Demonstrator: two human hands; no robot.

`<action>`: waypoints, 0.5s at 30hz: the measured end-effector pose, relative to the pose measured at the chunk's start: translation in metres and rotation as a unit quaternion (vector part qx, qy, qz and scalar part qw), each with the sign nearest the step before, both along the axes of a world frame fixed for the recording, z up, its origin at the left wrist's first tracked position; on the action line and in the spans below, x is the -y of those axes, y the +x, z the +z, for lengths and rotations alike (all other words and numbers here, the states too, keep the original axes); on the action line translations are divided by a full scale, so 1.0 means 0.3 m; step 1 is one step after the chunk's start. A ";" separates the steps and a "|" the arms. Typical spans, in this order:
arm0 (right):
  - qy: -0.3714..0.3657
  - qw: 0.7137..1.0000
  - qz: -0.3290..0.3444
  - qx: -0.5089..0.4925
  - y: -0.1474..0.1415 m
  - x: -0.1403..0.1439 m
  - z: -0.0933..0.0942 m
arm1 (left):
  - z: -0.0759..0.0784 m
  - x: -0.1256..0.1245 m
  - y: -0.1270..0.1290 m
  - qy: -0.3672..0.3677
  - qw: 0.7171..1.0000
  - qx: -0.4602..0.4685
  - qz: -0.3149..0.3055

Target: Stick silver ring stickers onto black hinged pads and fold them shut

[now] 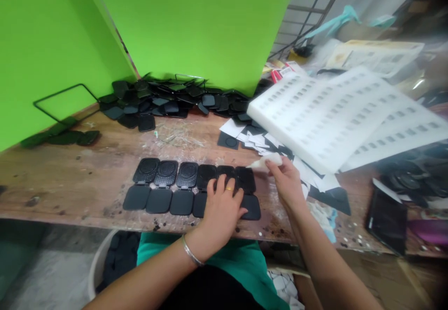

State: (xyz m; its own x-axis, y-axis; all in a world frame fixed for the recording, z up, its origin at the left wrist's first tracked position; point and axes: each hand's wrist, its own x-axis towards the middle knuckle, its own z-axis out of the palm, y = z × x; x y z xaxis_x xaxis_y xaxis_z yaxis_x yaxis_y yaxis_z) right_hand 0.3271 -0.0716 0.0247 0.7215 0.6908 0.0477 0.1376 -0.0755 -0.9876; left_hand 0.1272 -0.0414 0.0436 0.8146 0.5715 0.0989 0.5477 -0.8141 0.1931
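Note:
A row of several opened black plastic cases (168,186) lies side by side near the front edge of the wooden table (70,179). My left hand (222,205) rests flat on the cases at the row's right end, fingers spread, a ring on one finger. My right hand (285,177) hovers just right of the row and pinches a small white piece (264,162) between thumb and fingers.
A heap of black cases (168,100) lies at the back against the green wall. White foam sheets with slots (332,114) overhang scattered white paper squares (252,135). A black wire frame (66,102) leans at left. A bucket (105,258) sits under the table.

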 end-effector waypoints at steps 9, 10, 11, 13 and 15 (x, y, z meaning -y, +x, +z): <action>-0.014 0.999 0.028 0.012 0.002 -0.054 -0.033 | 0.008 -0.002 0.007 -0.019 1.000 -0.014 -0.007; -0.015 0.999 0.031 0.016 0.004 -0.055 -0.035 | 0.008 -0.003 0.008 -0.019 1.000 -0.014 -0.007; -0.015 0.999 0.033 0.021 0.005 -0.056 -0.036 | 0.007 -0.004 0.009 -0.019 1.000 -0.014 -0.008; -0.017 0.999 0.037 0.031 0.007 -0.058 -0.035 | 0.005 -0.005 0.009 -0.014 1.000 -0.015 -0.012; -0.020 0.999 0.036 0.034 0.008 -0.059 -0.032 | 0.002 -0.005 0.009 -0.005 1.000 -0.015 -0.014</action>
